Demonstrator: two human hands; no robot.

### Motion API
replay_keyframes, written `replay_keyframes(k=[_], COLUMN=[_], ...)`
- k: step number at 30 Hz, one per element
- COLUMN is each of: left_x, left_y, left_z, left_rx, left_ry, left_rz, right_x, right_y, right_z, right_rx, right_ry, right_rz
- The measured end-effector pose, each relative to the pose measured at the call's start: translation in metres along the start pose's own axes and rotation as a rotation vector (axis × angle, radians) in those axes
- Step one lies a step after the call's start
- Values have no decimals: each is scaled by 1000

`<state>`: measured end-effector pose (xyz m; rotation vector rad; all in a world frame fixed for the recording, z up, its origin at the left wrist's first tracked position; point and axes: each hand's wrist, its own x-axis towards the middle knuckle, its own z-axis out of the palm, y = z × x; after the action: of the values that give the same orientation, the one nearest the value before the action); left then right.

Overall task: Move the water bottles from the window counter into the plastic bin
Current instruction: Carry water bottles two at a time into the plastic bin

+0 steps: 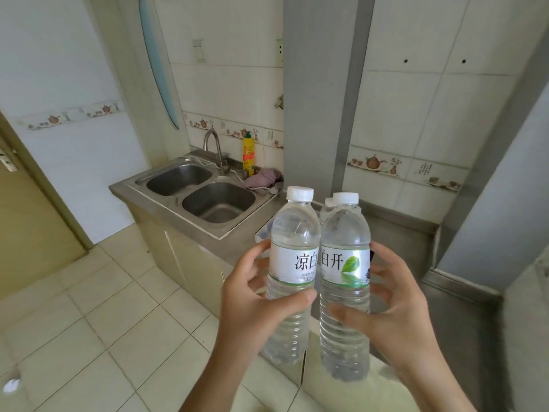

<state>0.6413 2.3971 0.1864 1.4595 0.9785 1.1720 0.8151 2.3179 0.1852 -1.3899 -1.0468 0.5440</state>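
Note:
I hold clear water bottles with white caps and white-green labels upright in front of me, pressed side by side. My left hand grips the left bottle around its lower half. My right hand grips the right bottle the same way. A third white cap peeks out behind the right bottle; I cannot tell which hand holds that bottle. The plastic bin is not in view.
A steel double sink with a tap stands ahead on the left, with a yellow detergent bottle and a pink cloth beside it. A steel counter runs along the tiled wall on the right. A door is at the left.

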Motion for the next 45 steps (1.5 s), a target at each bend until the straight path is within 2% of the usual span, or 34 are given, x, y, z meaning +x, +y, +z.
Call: replay_keyframes(k=[13, 18, 23, 28, 36, 40, 45], left_x=[221, 277, 295, 289, 289, 288, 289], left_y=[-83, -119, -160, -201, -231, -239, -246], left_z=[73, 103, 128, 145, 146, 147, 147], left_rx=[-48, -34, 42, 63, 185, 283, 270], left_ry=[-291, -408, -489, -432, -416, -447, -475], left_rz=[-71, -84, -129, -208, -188, -151, -171], right_x=[166, 205, 219, 218, 221, 217, 217], right_y=[101, 135, 179, 209, 225, 228, 227], right_z=[18, 17, 13, 16, 28, 30, 28], right_rx=[-32, -118, -165, -244, -366, -468, -479], right_ry=[118, 195, 261, 292, 254, 247, 224], right_rz=[122, 184, 265, 331, 426, 429, 410])
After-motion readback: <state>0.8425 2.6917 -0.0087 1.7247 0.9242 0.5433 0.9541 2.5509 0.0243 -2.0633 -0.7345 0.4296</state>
